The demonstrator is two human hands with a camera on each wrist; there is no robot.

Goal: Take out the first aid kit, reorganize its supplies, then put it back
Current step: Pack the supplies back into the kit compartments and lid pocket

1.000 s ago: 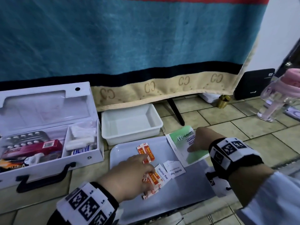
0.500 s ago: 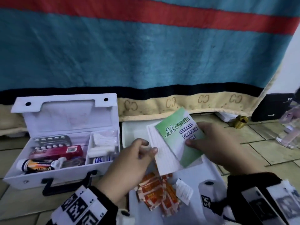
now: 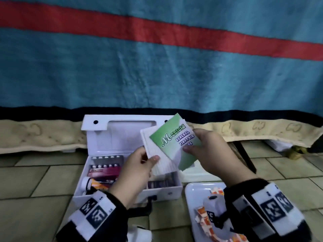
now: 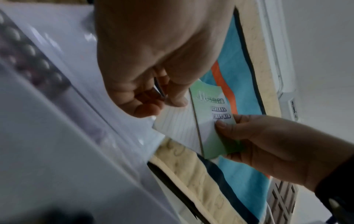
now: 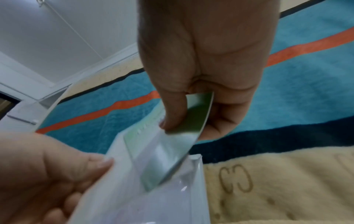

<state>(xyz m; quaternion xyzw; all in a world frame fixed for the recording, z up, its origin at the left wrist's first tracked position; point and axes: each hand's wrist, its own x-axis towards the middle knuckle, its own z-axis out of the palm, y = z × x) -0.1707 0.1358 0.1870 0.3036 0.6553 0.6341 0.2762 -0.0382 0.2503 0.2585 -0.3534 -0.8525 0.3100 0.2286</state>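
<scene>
The white first aid kit (image 3: 97,135) stands open on the tiled floor, lid up. Inside lie pill blisters (image 3: 106,158), a pink box (image 3: 104,172) and a small bottle (image 3: 89,184). Above the kit both hands hold papers. My left hand (image 3: 139,165) pinches a white lined sheet (image 3: 161,165) between thumb and fingers. My right hand (image 3: 204,151) pinches the green first aid guide booklet (image 3: 172,138), which overlaps the sheet. The left wrist view shows the booklet (image 4: 212,109) beside the sheet (image 4: 178,128). In the right wrist view, the thumb presses on the booklet (image 5: 191,119).
A white tray (image 3: 192,191) with orange-and-white plaster packets (image 3: 202,215) lies on the floor at the lower right, under my right wrist. A blue, red-striped blanket (image 3: 157,67) with a beige border hangs behind the kit. A dark leg (image 3: 244,156) stands right of the kit.
Both hands lifted the booklet and white sheet off the tray and carried them left, over the open kit. The view swung so the kit now sits in the middle.
</scene>
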